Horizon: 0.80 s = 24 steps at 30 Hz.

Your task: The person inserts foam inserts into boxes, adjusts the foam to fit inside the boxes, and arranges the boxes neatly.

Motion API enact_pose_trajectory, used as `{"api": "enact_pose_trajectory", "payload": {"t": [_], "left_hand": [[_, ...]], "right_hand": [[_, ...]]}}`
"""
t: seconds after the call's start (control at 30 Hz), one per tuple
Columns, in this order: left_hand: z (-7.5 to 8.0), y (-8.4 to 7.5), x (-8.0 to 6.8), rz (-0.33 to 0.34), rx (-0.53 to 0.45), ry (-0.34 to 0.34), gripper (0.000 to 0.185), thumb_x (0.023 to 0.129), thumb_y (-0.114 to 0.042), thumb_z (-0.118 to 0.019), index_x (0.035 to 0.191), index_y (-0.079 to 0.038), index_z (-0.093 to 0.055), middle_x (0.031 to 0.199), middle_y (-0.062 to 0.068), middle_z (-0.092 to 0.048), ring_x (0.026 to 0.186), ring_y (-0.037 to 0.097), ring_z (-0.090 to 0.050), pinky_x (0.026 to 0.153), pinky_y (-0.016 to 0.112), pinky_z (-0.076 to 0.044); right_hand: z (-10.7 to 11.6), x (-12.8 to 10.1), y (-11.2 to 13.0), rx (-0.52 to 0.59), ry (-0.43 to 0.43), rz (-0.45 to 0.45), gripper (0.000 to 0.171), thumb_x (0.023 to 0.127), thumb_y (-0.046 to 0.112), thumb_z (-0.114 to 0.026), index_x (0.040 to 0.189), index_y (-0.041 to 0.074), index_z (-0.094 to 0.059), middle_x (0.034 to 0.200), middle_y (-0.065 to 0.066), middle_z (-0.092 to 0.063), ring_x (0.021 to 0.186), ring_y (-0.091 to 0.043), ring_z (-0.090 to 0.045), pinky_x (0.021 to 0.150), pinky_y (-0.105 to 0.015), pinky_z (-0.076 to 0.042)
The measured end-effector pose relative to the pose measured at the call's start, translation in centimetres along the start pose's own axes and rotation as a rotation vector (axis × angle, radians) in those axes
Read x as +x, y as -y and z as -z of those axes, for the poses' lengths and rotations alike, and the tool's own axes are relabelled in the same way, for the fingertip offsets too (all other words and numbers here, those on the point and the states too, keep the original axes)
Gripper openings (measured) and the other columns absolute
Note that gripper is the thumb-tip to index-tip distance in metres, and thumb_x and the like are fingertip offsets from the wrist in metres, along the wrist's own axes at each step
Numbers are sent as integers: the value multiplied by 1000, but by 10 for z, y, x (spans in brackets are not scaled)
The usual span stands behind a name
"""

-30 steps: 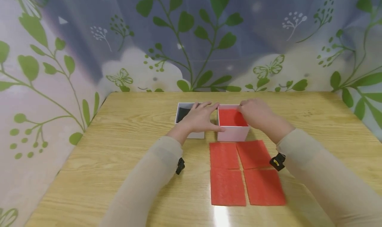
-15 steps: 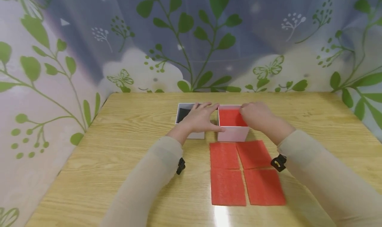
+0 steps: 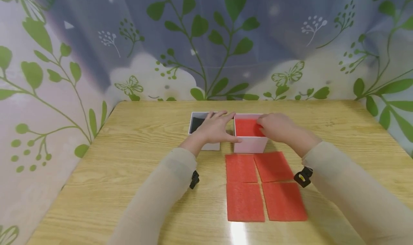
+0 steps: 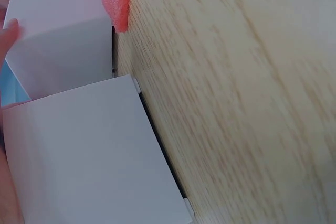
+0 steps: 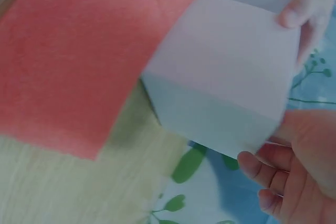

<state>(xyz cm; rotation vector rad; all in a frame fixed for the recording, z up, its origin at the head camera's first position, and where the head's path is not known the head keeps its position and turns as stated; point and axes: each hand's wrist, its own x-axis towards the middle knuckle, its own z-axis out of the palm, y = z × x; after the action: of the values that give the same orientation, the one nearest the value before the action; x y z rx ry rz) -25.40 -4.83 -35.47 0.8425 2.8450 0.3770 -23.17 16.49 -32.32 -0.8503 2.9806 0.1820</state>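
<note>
A small whitish box (image 3: 250, 144) stands at the table's middle, with a red sheet (image 3: 246, 127) inside it. My left hand (image 3: 215, 129) spans its left side: the thumb presses the front wall and the index finger touches the back left corner. Over the box's right rim reaches my right hand (image 3: 277, 127). In the right wrist view its lower fingers (image 5: 249, 165) are curled outside the wall; another finger goes over the rim and its tip is hidden. A second whitish box (image 3: 211, 147), holding something black (image 3: 196, 124), is partly covered by my left hand.
Several red foam-like squares (image 3: 245, 201) lie in a two-by-two block on the wooden table (image 3: 135, 166) before the boxes. A leaf-patterned curtain (image 3: 180, 69) hangs behind the table's back edge. A black device (image 3: 303, 177) sits on the right sleeve.
My right hand has slid slightly toward the front along the box's right rim. My left hand keeps its place on the box. The whole view has shifted a little.
</note>
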Motion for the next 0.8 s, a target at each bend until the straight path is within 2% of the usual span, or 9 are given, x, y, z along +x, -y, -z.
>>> {"api": "enact_pose_trajectory", "payload": {"t": [0.1,0.17,0.33,0.53,0.67,0.8], "left_hand": [[0,1,0,4,7,8,99,74,-71,-58,150,-20,-20,147,-4,-35,140,16,-14,112,46,-1],[1,1,-1,11,9,5,99,74,-70,-58,150,-20,-20,147,-4,-35,140,16,-14,112,46,-1],[0,1,-1,9,-1,5,99,74,-70,-59,150,-20,-20,147,-4,-35,140,16,-13,112,46,0],[-1,1,0,7,-12,-2,99,74,-71,-58,150,-20,-21,147,-3,-35,140,16,-14,112,45,-1],[-1,2,-1,10,-18,-3,99,74,-70,-58,150,-21,-21,147,-4,-35,140,15,-13,112,45,0],[-1,2,-1,7,-10,-2,99,74,-70,-58,150,-21,-20,147,-3,-35,140,16,-13,112,46,0]], "right_hand": [[4,-3,0,34,-15,9,3,84,7,-65,81,6,-64,79,-5,-60,69,-23,-56,64,-41,-48],[7,-3,0,40,-2,19,10,82,7,-66,74,9,-62,74,-3,-57,66,-21,-52,61,-38,-46],[13,-1,2,89,88,36,24,81,-1,-60,62,12,-54,61,1,-47,59,-16,-43,54,-30,-36],[13,3,-1,131,137,45,26,80,-4,-57,59,11,-52,57,1,-42,57,-15,-39,53,-28,-31],[11,1,-3,185,106,41,18,83,1,-60,68,10,-58,65,0,-50,62,-17,-46,57,-31,-38],[6,-12,-6,255,-22,30,4,85,8,-65,81,8,-64,79,-1,-56,69,-18,-53,64,-36,-46]]}}
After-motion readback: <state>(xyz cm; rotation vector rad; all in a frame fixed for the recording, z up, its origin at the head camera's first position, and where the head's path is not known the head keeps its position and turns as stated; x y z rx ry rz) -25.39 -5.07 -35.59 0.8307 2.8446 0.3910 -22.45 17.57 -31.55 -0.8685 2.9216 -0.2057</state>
